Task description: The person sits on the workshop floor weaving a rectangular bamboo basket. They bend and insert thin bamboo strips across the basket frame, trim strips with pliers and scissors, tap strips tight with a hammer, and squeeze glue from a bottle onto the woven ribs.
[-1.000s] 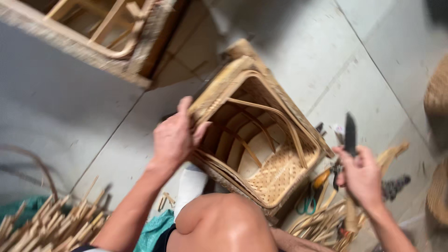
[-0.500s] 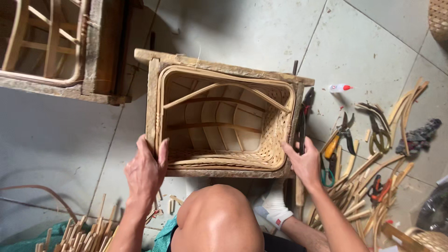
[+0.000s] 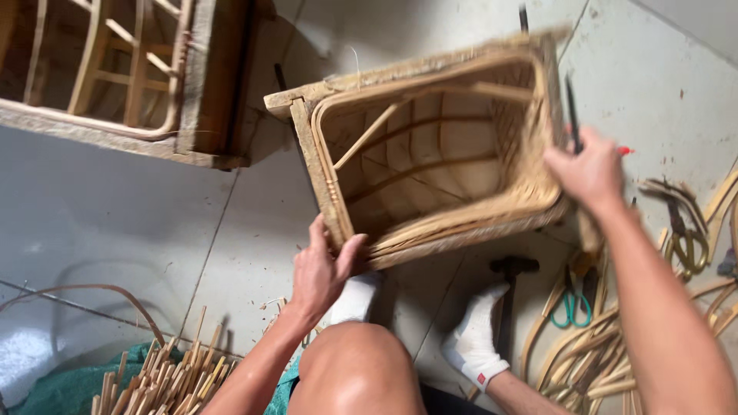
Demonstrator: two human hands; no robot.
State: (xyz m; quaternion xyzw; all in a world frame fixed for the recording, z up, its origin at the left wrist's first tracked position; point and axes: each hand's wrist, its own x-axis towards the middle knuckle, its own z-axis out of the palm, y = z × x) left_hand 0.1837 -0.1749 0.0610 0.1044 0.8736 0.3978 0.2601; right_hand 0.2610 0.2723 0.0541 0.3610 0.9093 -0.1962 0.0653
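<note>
The rattan basket [image 3: 438,154] is pale straw-tan, its woven wall a fine plaited pattern, with darker honey-brown ribs curving across the lighter inside. The wooden frame [image 3: 123,84] at the upper left is weathered brown with lighter tan slats. The floor [image 3: 115,223] is light grey tile crossed by thin dark joints. Both socks [image 3: 477,338] are white, one with a small red mark. The scissors [image 3: 570,306] have teal-green handles. The cut cane sticks [image 3: 154,380] are yellowish tan, lying on green netting [image 3: 54,388]. The hammer [image 3: 513,269] head is black.
</note>
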